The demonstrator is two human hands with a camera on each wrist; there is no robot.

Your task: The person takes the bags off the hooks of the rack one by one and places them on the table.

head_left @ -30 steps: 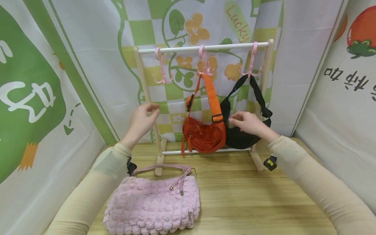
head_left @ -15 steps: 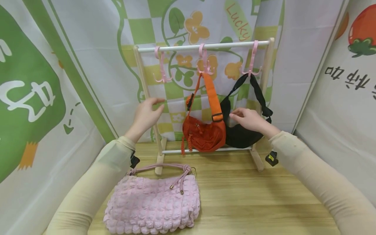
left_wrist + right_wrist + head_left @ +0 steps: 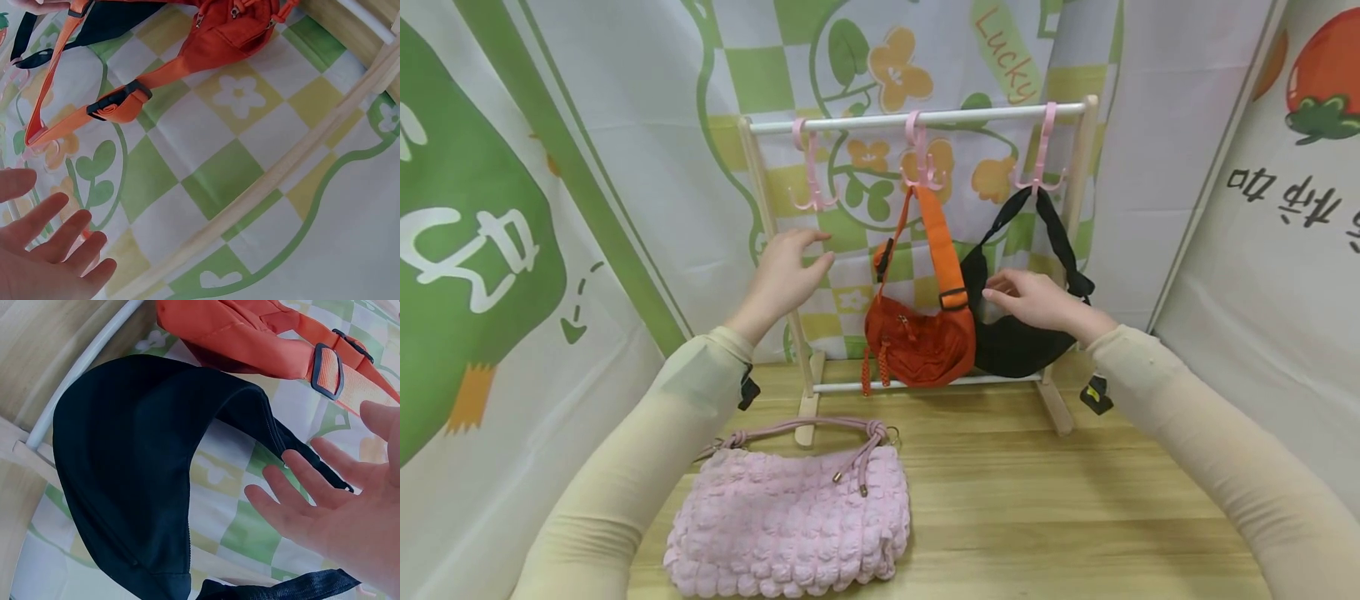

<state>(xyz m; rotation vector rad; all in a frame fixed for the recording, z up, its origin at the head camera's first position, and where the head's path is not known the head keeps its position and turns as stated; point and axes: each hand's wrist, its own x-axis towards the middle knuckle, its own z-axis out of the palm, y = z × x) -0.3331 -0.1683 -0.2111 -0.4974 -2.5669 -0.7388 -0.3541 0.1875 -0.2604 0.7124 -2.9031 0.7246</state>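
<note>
- Since the earlier frame: left hand [image 3: 786, 271] is higher, closer to the left pink hook [image 3: 812, 175]; right hand [image 3: 1036, 300] is up slightly; bags look unmoved.
- Pink bag [image 3: 790, 521]: far left of the bags, puffy, lying on the wood-grain surface [image 3: 1037, 500] in front of the rack [image 3: 850, 125]; knotted cord strap along its top edge, cord ends draped over the front.
- Left hand: fingers spread, thumb apart; below the left pink hook, near the rack's left post.
- Left pink hook: on the rack's top bar, above the left hand.
- Orange bag [image 3: 925, 350]: strap on the middle pink hook [image 3: 916, 146], body down by the lower bar; two braided pulls hang at its left.
- Black bag [image 3: 1011, 350]: strap on the right pink hook [image 3: 1045, 142], body partly behind the orange bag.
- Right hand: fingers spread in the wrist view, in front of the black bag; contact cannot be told.
- Sleeves [image 3: 1195, 433]: cream, both arms.
</note>
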